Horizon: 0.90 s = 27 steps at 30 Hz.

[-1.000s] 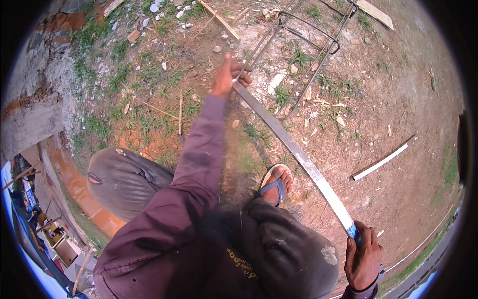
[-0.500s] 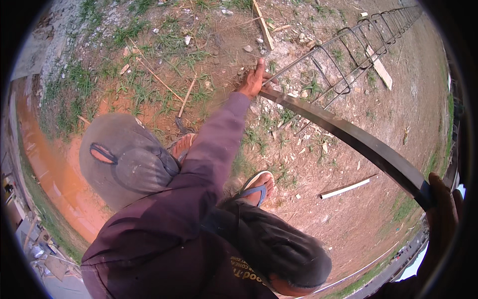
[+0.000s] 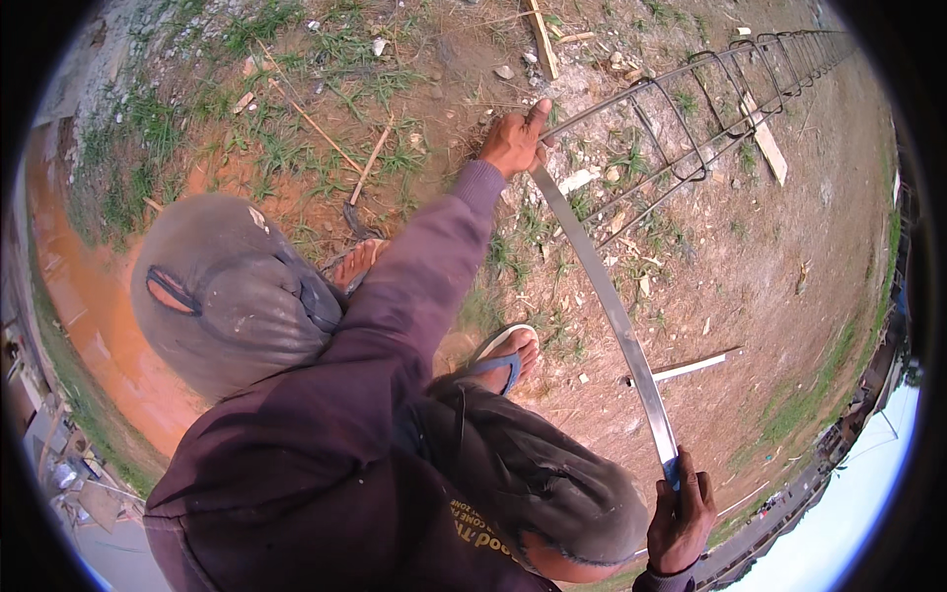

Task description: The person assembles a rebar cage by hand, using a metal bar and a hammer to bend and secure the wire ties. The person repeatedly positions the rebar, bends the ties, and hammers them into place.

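A long, narrow metal bar (image 3: 614,306) with a blue end slants down between my two hands. My right hand (image 3: 681,528) is closed around the blue end at the lower right. At the bar's far end, my left hand (image 3: 517,141) is closed, thumb raised, right where a rod of the rebar cage (image 3: 674,163) ends. Its fingers are partly hidden, so whether they also grip that rod is unclear. The cage, of long steel rods with bent square ties, runs off to the upper right.
My sandalled feet (image 3: 508,360) stand on bare soil with grass tufts. Wooden boards (image 3: 764,143) lie under and beside the cage, with a pale strip (image 3: 695,367) beyond the bar. Muddy orange water (image 3: 84,306) lies at the left. Wood chips and stones are scattered about.
My right hand has swung the bar's blue end down and to the left, from the far right edge. The bar now shows a narrower, brighter side. My left hand stays near the rod's end.
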### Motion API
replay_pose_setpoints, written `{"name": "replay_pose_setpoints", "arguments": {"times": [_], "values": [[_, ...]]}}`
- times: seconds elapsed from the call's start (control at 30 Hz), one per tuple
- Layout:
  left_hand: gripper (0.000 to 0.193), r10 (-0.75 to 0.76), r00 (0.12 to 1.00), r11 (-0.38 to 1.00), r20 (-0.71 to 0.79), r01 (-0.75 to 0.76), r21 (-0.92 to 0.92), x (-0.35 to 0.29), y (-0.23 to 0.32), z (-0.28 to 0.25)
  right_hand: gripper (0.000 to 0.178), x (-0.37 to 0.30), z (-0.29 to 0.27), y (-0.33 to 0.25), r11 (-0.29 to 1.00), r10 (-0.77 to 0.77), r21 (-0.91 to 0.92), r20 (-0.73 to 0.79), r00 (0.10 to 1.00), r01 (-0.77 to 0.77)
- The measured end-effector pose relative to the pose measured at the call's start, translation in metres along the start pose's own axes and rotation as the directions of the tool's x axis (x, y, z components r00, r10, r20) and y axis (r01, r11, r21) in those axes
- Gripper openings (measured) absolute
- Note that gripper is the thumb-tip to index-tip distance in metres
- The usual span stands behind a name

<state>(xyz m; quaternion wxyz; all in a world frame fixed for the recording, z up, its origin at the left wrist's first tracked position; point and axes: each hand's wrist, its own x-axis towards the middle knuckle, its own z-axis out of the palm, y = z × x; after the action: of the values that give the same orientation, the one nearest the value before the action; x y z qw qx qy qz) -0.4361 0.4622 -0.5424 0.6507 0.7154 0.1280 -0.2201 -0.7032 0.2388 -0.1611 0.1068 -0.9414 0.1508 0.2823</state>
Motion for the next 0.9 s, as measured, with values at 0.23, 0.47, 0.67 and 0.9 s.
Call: {"name": "replay_pose_setpoints", "arguments": {"times": [0.23,0.47,0.67,0.9], "values": [[0.088,0.138,0.990,0.952,-0.031,-0.124,0.279,-0.007,0.009,0.004,0.048,0.007,0.213,0.109,0.938,-0.052,0.333,-0.145,0.988,0.098],[0.085,0.160,0.985,0.986,0.058,-0.162,0.043,-0.002,-0.007,0.002,0.048,0.062,0.300,0.158,0.937,-0.117,0.281,-0.308,0.944,0.208],[0.077,0.299,0.952,0.954,-0.067,-0.298,0.022,-0.015,-0.038,0.010,0.028,0.077,0.311,0.174,0.941,-0.152,0.231,-0.362,0.920,0.246],[0.073,0.233,0.963,0.971,-0.136,-0.239,-0.026,-0.020,-0.042,0.019,0.027,0.058,0.282,0.177,0.955,-0.077,0.248,-0.316,0.945,0.161]]}}
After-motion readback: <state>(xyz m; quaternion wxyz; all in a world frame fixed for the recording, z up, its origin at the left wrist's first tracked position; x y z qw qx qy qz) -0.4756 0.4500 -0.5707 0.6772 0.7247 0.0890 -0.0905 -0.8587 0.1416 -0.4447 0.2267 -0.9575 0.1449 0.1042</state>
